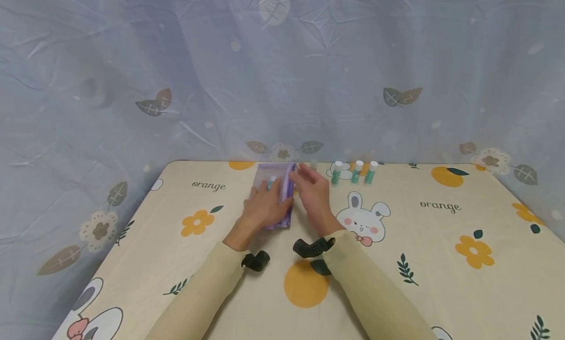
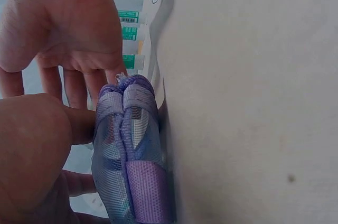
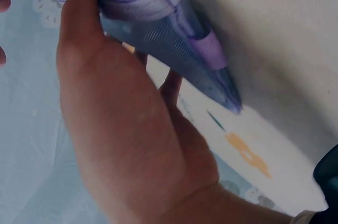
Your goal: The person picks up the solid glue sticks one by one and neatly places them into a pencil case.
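A translucent pouch (image 1: 289, 217) with purple edging lies on the table. My left hand (image 1: 263, 204) rests on it from above, fingers spread, thumb toward the zipper side. A small green-and-white tube (image 1: 272, 181) shows between the left fingers, through the pouch. In the left wrist view the pouch stands plump, with a lilac tab (image 2: 149, 192) at its near end. Beside the pouch's right edge, my right hand (image 1: 314, 195) has its fingers extended. Its lowest fingertips come right up to the clear zipper pull (image 2: 121, 78). The right wrist view shows the left thumb (image 3: 79, 7) over the purple edging.
Three small tubes with green labels and white caps stand right of the hands: a left one (image 1: 336, 173), a middle one (image 1: 357, 172) and a right one (image 1: 371, 173). A patterned cloth (image 1: 247, 300) covers the table. Behind its far edge hangs a grey-blue curtain (image 1: 282, 85).
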`<state>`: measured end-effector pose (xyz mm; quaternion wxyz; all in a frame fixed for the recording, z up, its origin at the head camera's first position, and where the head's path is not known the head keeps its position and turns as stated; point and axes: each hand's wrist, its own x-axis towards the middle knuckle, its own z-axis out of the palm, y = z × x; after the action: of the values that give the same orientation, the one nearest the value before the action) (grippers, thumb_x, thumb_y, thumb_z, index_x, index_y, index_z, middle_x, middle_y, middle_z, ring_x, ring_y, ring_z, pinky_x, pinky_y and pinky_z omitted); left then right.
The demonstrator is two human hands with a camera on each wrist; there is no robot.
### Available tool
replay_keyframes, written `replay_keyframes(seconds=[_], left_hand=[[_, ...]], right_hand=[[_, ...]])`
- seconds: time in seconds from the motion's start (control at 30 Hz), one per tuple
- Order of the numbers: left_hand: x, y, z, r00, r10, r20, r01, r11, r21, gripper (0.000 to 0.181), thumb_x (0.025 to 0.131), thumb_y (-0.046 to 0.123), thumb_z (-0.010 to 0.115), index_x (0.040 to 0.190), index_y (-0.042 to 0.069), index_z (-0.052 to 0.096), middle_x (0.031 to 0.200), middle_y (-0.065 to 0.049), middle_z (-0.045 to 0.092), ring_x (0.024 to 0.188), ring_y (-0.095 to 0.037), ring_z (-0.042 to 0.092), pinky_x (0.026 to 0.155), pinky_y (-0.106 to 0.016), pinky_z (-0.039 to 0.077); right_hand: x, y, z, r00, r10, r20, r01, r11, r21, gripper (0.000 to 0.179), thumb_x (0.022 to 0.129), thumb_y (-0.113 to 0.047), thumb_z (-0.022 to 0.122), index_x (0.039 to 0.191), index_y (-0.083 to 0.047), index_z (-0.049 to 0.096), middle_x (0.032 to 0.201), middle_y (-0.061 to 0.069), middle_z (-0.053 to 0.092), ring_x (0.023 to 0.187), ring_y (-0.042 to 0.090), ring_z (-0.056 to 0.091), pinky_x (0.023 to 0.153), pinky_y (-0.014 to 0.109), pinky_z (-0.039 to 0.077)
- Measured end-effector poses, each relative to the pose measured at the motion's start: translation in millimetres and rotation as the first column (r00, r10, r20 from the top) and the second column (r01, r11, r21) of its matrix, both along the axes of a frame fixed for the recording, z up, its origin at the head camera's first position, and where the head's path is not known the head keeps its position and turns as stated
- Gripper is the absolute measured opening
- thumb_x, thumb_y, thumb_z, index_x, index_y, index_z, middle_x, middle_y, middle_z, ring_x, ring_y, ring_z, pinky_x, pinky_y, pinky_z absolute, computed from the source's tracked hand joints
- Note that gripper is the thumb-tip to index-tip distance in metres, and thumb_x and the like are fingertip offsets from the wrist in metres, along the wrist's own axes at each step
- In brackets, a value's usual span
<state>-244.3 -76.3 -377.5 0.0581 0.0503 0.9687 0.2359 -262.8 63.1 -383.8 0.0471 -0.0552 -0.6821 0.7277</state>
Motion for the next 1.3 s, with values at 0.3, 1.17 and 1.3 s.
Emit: replay_keyframes(seconds=[0.3,1.17,1.3], left_hand=[[0.1,-1.0,0.5,1.0,-0.002,0.009,0.002,1.0,0.017,0.075,0.107,0.051,0.051,0.171,0.021,0.025,0.176,-0.024,0.019,0.161,-0.056,0.016,0.121,-0.077,0.026],[0.5,0.4,0.4,1.0,-0.004,0.0,0.004,1.0,-0.001,0.075,0.107,0.052,0.05,0.17,0.019,0.026,0.175,-0.025,0.022,0.16,-0.056,0.02,0.12,-0.077,0.028],[0.7,0.4,0.6,1.0,-0.006,-0.001,0.006,1.0,-0.002,0.075,0.107,0.051,0.051,0.17,0.018,0.026,0.175,-0.025,0.023,0.16,-0.056,0.02,0.119,-0.078,0.028]], right_hand=[[2.7,-1.3,6.0,0.999,-0.028,-0.033,0.029,0.999,0.028,0.059,0.1,-0.031,0.074,0.154,-0.015,0.056,0.159,0.006,0.057,0.149,0.025,0.053,0.122,0.043,0.044],[-2.2,22.4,25.7,0.985,-0.144,-0.092,0.145,0.989,0.003,0.054,0.096,-0.02,0.079,0.147,-0.015,0.063,0.149,0.005,0.066,0.137,0.024,0.065,0.112,0.038,0.053],[-3.7,25.3,29.1,0.983,-0.158,-0.091,0.155,0.987,-0.033,0.056,0.095,-0.018,0.079,0.148,-0.015,0.062,0.151,0.007,0.065,0.138,0.024,0.064,0.113,0.038,0.052]])
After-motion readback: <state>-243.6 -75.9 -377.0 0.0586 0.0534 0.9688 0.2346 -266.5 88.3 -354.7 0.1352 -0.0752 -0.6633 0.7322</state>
